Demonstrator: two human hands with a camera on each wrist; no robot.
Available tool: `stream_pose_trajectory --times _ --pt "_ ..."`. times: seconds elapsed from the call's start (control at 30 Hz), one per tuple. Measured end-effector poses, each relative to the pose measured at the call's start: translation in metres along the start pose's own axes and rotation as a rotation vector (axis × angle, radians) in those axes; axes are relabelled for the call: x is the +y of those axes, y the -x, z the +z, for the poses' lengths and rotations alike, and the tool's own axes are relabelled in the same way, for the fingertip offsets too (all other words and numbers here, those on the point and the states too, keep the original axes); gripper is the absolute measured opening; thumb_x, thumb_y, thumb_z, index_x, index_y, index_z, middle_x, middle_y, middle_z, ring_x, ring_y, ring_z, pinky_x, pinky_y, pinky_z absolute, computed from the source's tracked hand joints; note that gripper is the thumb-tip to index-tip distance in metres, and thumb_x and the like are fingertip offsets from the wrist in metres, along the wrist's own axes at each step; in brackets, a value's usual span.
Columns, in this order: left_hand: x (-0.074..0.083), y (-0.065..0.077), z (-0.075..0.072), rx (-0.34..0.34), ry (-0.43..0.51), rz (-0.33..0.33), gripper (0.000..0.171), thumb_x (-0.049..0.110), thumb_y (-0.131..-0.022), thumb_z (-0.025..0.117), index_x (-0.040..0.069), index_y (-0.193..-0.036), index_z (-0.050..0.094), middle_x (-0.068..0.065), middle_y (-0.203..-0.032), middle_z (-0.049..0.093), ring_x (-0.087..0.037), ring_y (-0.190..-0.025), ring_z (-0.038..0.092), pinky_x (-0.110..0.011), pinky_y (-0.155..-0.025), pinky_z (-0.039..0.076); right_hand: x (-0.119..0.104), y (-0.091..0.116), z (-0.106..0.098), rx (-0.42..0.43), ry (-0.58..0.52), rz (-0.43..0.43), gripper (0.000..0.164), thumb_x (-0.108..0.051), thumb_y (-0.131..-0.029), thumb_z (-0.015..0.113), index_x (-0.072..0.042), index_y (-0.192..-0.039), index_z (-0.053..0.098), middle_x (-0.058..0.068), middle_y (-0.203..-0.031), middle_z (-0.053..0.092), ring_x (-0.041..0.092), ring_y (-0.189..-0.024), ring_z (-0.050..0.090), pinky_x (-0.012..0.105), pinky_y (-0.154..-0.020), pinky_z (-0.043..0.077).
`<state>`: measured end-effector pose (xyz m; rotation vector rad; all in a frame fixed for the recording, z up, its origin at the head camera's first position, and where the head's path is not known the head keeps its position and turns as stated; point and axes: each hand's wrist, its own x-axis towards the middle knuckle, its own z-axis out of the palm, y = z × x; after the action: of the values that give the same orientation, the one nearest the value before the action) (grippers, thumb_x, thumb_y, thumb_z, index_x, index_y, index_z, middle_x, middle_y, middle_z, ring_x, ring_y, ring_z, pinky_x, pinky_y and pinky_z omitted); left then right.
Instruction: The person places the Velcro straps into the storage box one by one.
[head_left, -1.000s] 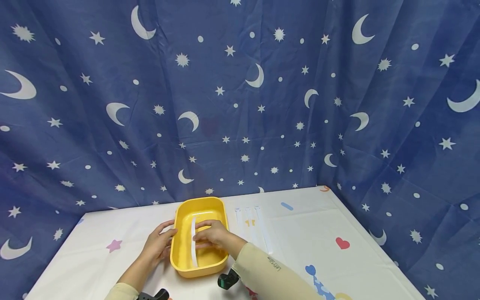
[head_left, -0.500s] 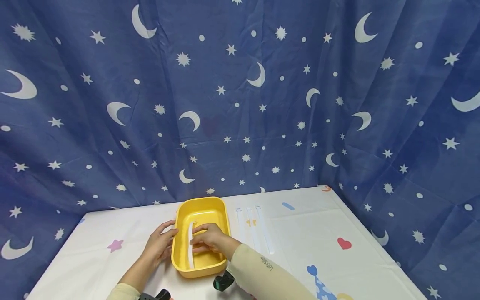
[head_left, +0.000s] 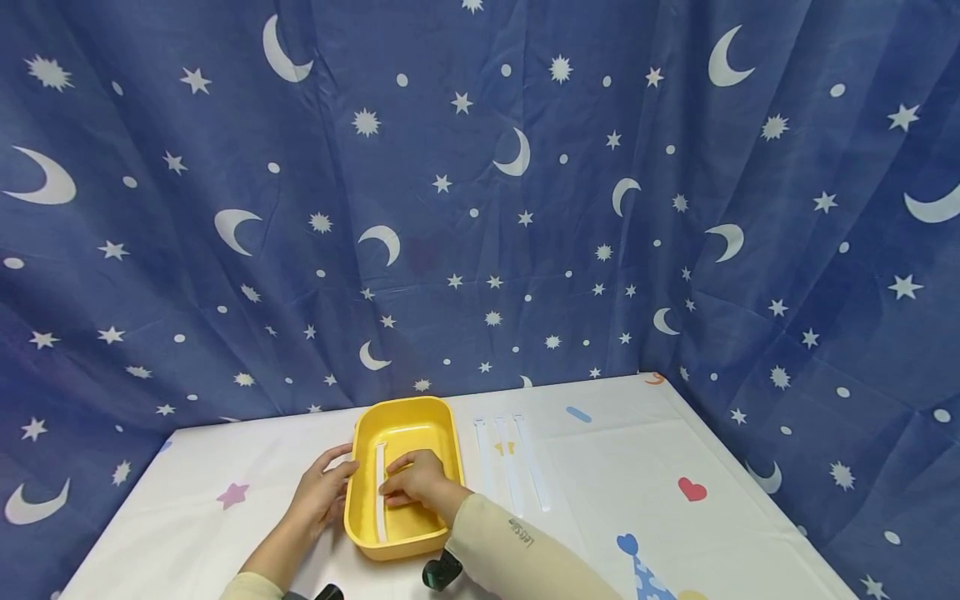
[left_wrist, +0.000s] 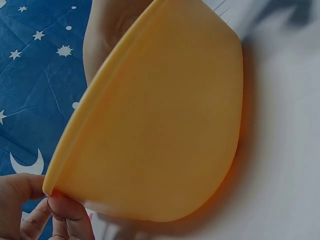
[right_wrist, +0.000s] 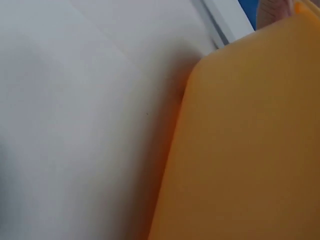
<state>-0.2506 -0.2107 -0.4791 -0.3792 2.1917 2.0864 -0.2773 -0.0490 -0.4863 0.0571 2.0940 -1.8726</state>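
My left hand point(head_left: 318, 493) holds the left rim of a yellow plastic tub point(head_left: 408, 547). In the left wrist view its thumb and fingers point(left_wrist: 70, 212) pinch the rim at a corner. A white cable tie point(head_left: 380, 521) lies lengthwise along the left part of the tub's floor. Over the tub's right side reaches my right hand point(head_left: 423, 481); the thumb tip is right at the middle of the tie, and the other fingers are slightly apart from it. The right wrist view shows mostly the tub's outer wall point(right_wrist: 250, 140).
Just right of the tub, three more white cable ties point(head_left: 528, 462) lie side by side on the white patterned tablecloth point(head_left: 600, 475). Behind the table hangs a blue curtain point(head_left: 480, 208) with moons and stars. A black wrist camera point(head_left: 442, 572) sits close to the tub's near edge.
The white cable tie has moved a little left in the tub and gone from slightly bowed to straight and flat. My right fingers have loosened from around it. The left hand stays on the rim.
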Motion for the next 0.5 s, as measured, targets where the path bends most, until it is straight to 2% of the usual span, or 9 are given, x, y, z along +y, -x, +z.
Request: stream_pose_trajectory --times 0.3,0.5 --pt "-0.001 -0.001 0.000 0.008 0.006 -0.010 0.053 0.018 -0.100 0.053 0.005 -0.148 0.035 -0.024 -0.120 0.058 -0.019 -0.089 0.068 -0.036 -0.074 0.059 0.002 -0.004 0.010 0.114 0.057 -0.024 0.021 0.013 -0.070 0.080 0.001 -0.078 0.064 0.011 -0.057 0.066 0.021 -0.051 0.068 0.031 -0.049 0.057" --pt "-0.001 -0.002 0.000 0.006 0.002 -0.007 0.052 0.019 -0.100 0.053 0.005 -0.148 0.035 -0.025 -0.122 0.057 -0.020 -0.090 0.069 -0.036 -0.074 0.059 0.003 -0.006 0.012 0.155 0.125 -0.050 0.023 0.011 -0.068 0.082 -0.001 -0.074 0.063 0.009 -0.052 0.065 0.018 -0.047 0.066 0.028 -0.045 0.055"
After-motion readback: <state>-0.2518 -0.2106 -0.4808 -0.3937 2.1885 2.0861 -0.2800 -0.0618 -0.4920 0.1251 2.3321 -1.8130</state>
